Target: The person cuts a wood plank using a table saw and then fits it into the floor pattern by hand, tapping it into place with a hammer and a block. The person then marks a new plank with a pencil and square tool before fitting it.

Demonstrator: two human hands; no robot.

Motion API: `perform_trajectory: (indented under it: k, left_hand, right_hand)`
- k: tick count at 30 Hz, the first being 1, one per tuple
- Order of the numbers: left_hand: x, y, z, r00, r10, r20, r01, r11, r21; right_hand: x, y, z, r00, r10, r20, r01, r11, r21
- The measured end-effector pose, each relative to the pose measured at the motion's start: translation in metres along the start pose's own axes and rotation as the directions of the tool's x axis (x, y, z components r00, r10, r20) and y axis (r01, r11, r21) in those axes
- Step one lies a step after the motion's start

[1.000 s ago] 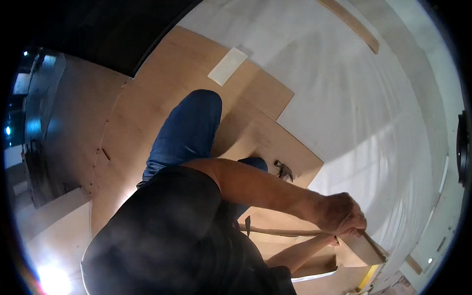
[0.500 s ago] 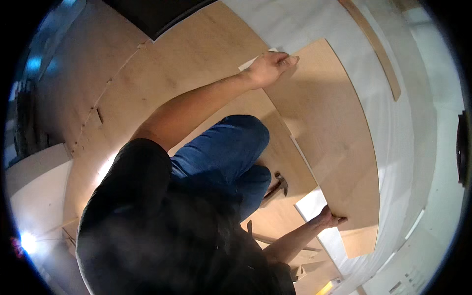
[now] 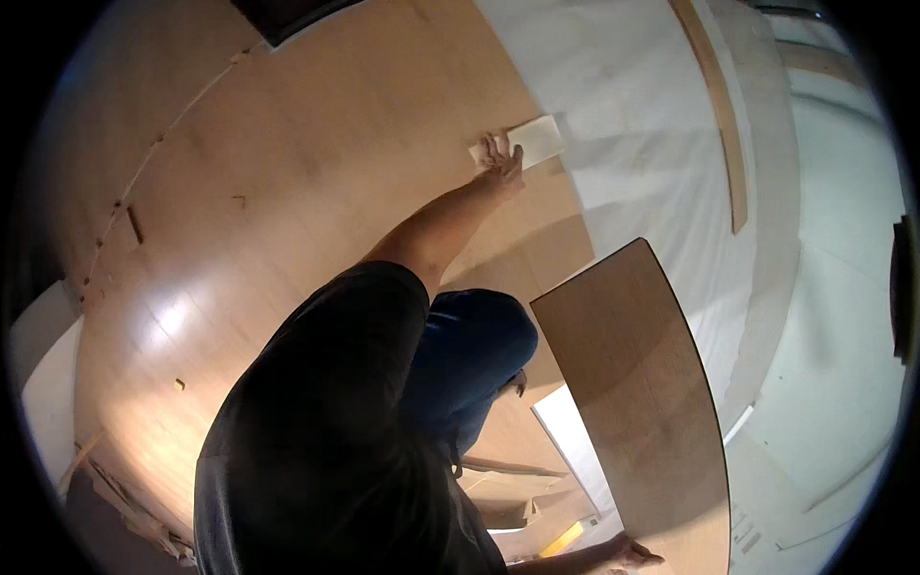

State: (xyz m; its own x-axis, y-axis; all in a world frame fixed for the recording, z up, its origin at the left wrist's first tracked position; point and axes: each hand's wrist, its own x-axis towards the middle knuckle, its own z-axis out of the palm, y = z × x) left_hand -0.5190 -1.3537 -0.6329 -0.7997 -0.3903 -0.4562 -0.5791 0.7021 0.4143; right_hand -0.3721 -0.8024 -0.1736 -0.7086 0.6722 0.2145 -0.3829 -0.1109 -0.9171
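Note:
With its fingers spread, my left hand point(image 3: 500, 158) rests on a flat cream-coloured piece point(image 3: 539, 140) at the edge of the laid wood flooring. Whether the fingers grip this piece is hard to see. My right hand point(image 3: 628, 553) holds a wide wood-look floor plank point(image 3: 632, 374) by its near end, close to the lower edge of the view. The plank is raised and tilted above the floor, its far end free. Beside my knee, a hammer point(image 3: 518, 384) is mostly hidden.
White underlay sheeting point(image 3: 623, 105) borders the laid flooring point(image 3: 316, 163). A narrow wood strip point(image 3: 719, 115) lies along it toward the wall. Torn cardboard-like scraps point(image 3: 503, 489) and a yellow object point(image 3: 562, 540) lie near my right arm. A dark panel point(image 3: 287, 17) stands at the far edge.
My left hand has let go of the plank's far end and come onto the cream piece. The plank has moved nearer with my right hand, which still holds it.

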Motion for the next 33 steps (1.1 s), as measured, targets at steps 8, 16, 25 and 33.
perform_trajectory:
  k: [8,16,25,33]
  left_hand:
    - [0.053,-0.037,0.042,0.996,-0.082,-0.033,0.086,0.988,0.130]
    - [0.013,-0.142,0.021,0.990,-0.117,-0.082,0.130,0.977,0.170]
    - [-0.158,-0.257,-0.041,0.945,-0.325,0.031,0.325,0.946,0.000]
    - [-0.356,-0.247,0.054,0.901,-0.427,-0.079,0.176,0.525,-0.833]
  right_hand:
    - [-0.032,0.005,0.079,0.977,-0.155,-0.143,0.146,0.987,-0.069]
    - [-0.033,0.052,0.037,0.988,-0.088,-0.124,0.084,0.996,-0.037]
    - [-0.022,0.140,0.005,0.936,0.224,0.271,-0.283,0.937,0.203]
    - [-0.176,0.239,0.111,0.671,0.481,0.564,-0.530,0.843,-0.089]
